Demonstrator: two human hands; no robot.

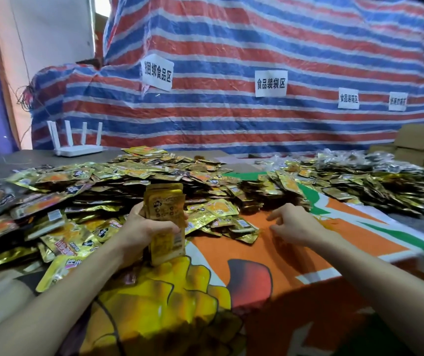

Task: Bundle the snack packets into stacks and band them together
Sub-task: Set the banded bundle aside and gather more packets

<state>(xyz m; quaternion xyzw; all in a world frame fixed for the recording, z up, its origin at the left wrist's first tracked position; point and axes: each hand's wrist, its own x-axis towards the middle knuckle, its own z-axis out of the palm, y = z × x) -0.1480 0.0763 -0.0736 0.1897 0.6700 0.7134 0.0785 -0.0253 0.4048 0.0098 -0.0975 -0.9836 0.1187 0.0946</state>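
My left hand [146, 228] grips an upright stack of gold snack packets [166, 201] around its middle, its lower end near the orange cloth. My right hand [294, 223] hovers low over the orange cloth [308, 253] to the right, fingers spread and loosely bent, holding nothing that I can see. Yellow rubber bands [327, 222] lie on the cloth just right of that hand. A big heap of loose gold and orange packets [98, 191] covers the table to the left and behind the stack.
A second heap of packets [359, 183] lies at the right. A white router [76, 143] stands at the back left. Behind the table hangs a striped tarp [231, 60] with paper signs. Cardboard boxes [423, 145] are stacked at the far right.
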